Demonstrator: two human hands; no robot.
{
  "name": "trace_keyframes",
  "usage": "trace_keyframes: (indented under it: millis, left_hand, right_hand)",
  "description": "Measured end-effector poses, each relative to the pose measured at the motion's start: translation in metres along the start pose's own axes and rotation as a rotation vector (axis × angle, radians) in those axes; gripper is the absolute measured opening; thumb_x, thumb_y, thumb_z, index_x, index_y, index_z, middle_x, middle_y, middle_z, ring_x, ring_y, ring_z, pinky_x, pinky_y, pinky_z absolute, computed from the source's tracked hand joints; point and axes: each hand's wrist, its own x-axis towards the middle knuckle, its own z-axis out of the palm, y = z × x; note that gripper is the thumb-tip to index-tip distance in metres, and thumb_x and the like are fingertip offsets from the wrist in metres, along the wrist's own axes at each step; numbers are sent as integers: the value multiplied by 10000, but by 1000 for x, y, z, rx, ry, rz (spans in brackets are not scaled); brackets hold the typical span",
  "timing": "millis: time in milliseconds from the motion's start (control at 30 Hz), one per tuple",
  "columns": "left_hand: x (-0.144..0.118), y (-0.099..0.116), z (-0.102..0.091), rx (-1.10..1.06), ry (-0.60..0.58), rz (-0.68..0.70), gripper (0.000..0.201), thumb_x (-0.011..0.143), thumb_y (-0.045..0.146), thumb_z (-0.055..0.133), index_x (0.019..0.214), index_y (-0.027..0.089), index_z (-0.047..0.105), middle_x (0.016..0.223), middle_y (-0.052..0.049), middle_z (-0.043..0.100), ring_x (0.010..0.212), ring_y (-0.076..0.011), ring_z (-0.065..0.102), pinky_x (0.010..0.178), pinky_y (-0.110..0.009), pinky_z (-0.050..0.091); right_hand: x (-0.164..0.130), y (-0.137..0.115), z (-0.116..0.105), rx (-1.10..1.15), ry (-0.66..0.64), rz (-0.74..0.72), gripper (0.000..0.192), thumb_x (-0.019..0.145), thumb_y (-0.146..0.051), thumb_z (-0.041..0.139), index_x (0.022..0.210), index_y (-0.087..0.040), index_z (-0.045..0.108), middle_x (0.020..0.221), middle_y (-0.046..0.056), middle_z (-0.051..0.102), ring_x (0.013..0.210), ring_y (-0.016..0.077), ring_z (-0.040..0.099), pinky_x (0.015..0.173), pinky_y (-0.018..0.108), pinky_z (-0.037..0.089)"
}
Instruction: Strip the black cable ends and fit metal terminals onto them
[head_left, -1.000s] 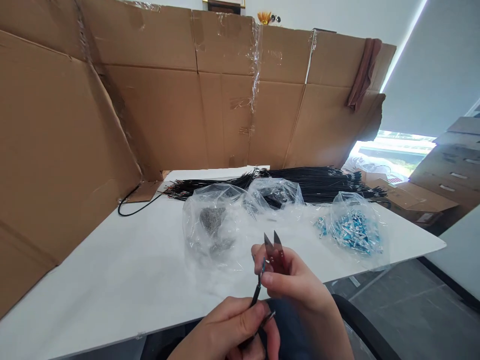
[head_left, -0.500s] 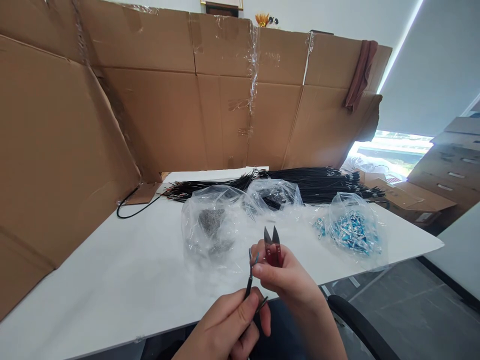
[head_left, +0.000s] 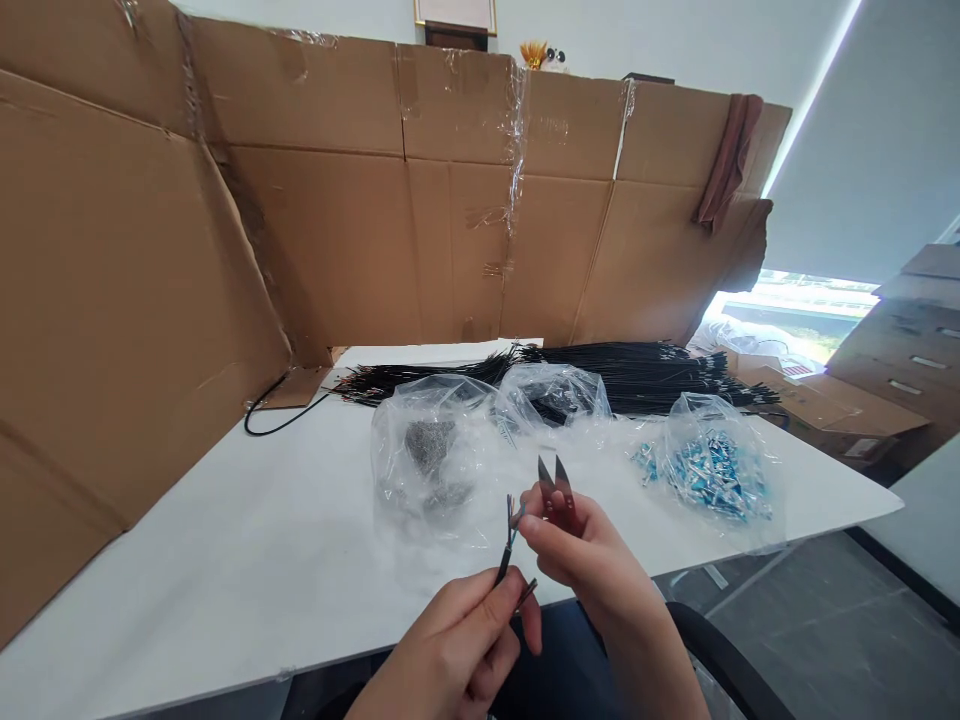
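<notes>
My left hand [head_left: 469, 635] is closed around a black cable [head_left: 503, 566], its stripped end pointing up. Thin coloured wires [head_left: 511, 522], blue and brownish among them, stand out of the sheath and spread slightly. A second dark cable end [head_left: 527, 594] pokes out to the right between the left fingers. In my right hand [head_left: 574, 540] are thread snips [head_left: 559, 497] with red handles, gripped in the palm, their dark blades apart and pointing up. The right thumb and forefinger are pinched together at the wire tips, apparently on a blue wire.
Behind the hands on the white table [head_left: 247, 560] lie a clear bag [head_left: 431, 460] of small dark pieces, another clear bag [head_left: 555, 395] and a bag of blue-and-silver parts [head_left: 716, 475]. A long bundle of black cables [head_left: 630, 375] runs before the cardboard wall [head_left: 450, 250].
The wires at the cable end are more spread, with more strands showing. My right fingertips have shifted a little away from the sheath. The whole view has moved slightly.
</notes>
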Motion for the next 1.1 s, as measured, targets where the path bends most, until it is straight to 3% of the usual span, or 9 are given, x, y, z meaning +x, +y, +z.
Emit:
trace_keyframes:
  millis: [67,133,367,533,633,733,867,1100]
  left_hand:
    - [-2,1,-4,-86,-148,19,422,930,563,377,783,197,529,444,112,216,372,-71,111,395,-244,75]
    - [-5,3,-7,-85,-212,41,440,924,557,394,761,177,545,427,105,235,374,-65,136,400,-248,53]
    - [-8,10,-6,-82,-247,35,460,901,566,431,723,159,550,404,102,227,371,-62,143,414,-268,32]
    - [-7,6,-6,-128,-227,-57,442,904,557,445,774,157,582,452,90,279,399,-68,178,399,-248,80]
    - [-5,4,-4,-87,-202,-16,447,909,562,434,773,162,582,463,88,285,410,-73,178,396,-244,86]
    - [-3,4,1,-31,-104,-11,452,905,590,421,772,179,554,481,92,289,408,-73,179,403,-242,91]
    - [2,3,8,30,102,-29,442,895,618,399,804,204,527,515,94,298,421,-87,206,424,-245,141]
    - [7,-2,12,413,473,160,377,953,456,330,712,219,496,593,36,434,593,-166,411,571,-273,290]
  right_hand:
    - [-2,-3,0,36,-16,6,349,715,-421,779,685,-168,541,546,-99,311,450,36,141,428,228,95]
    - [-5,-7,3,38,15,-17,346,694,-422,792,692,-165,561,548,-98,314,451,35,126,431,236,82]
    - [-12,-12,9,49,35,-19,335,667,-419,809,742,-169,601,564,-90,342,444,34,130,433,244,59]
    - [-11,-10,7,51,13,-12,332,677,-415,799,747,-174,582,563,-92,324,449,40,146,432,232,89]
    - [-10,-6,5,74,18,-29,330,671,-395,808,738,-172,574,579,-87,329,467,47,167,442,226,113]
    - [-9,-2,4,69,36,-70,314,680,-384,801,729,-174,574,589,-73,336,517,73,243,478,220,185]
    - [-6,1,3,-108,152,-125,256,739,-379,755,737,-179,596,600,-58,360,583,109,318,551,240,274]
    - [-10,3,21,-316,411,-183,240,748,-406,720,722,-195,610,548,-67,312,521,119,311,490,252,283]
